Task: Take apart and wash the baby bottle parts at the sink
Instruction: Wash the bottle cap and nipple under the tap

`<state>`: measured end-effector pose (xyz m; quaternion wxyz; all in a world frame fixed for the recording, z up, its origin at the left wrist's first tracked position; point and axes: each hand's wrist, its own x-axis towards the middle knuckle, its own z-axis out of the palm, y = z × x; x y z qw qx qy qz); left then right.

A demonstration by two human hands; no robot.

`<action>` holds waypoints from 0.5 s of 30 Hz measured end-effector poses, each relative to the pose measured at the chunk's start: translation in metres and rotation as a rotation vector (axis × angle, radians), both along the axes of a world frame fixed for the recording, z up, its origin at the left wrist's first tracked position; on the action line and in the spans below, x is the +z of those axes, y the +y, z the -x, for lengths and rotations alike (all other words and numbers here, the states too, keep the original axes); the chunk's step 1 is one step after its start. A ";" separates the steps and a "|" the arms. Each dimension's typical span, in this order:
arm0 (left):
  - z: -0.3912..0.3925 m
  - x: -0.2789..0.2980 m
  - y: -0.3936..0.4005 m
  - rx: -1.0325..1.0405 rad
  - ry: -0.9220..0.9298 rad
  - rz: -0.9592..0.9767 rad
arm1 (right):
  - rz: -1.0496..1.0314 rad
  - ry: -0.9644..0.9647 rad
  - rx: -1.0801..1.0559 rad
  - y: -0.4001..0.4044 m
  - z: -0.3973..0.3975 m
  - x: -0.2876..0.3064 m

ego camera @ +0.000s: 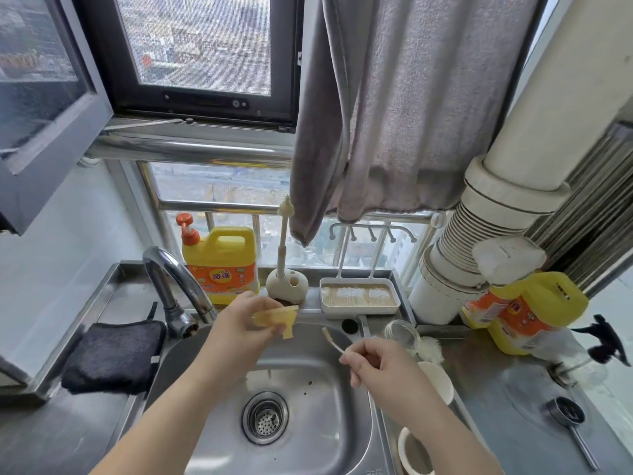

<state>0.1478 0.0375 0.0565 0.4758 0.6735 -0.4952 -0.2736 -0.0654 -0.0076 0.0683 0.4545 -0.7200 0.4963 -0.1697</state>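
Observation:
My left hand (239, 323) holds a yellowish translucent bottle part (275, 318) over the back of the steel sink (191, 406), fingers curled round it. To its right, my right hand (375, 361) pinches a thin small brush (331, 339) whose tip points up toward that part; the two are apart. A clear glass bottle body (402, 335) lies on its side on the sink's right rim. A white cap or cup (440, 380) and another white ring-shaped part (411, 450) sit along the right rim. No water runs from the faucet (174, 282).
A yellow detergent jug (221, 265), a bottle brush in its stand (286, 265) and a white drying tray (359, 296) line the back ledge. A dark cloth (113, 358) lies left of the sink. Another yellow jug (524, 313) and a spray bottle (606, 341) stand right.

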 end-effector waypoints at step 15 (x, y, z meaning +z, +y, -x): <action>0.028 -0.008 0.021 -0.277 0.437 0.083 | -0.146 -0.208 -0.251 -0.005 -0.042 0.004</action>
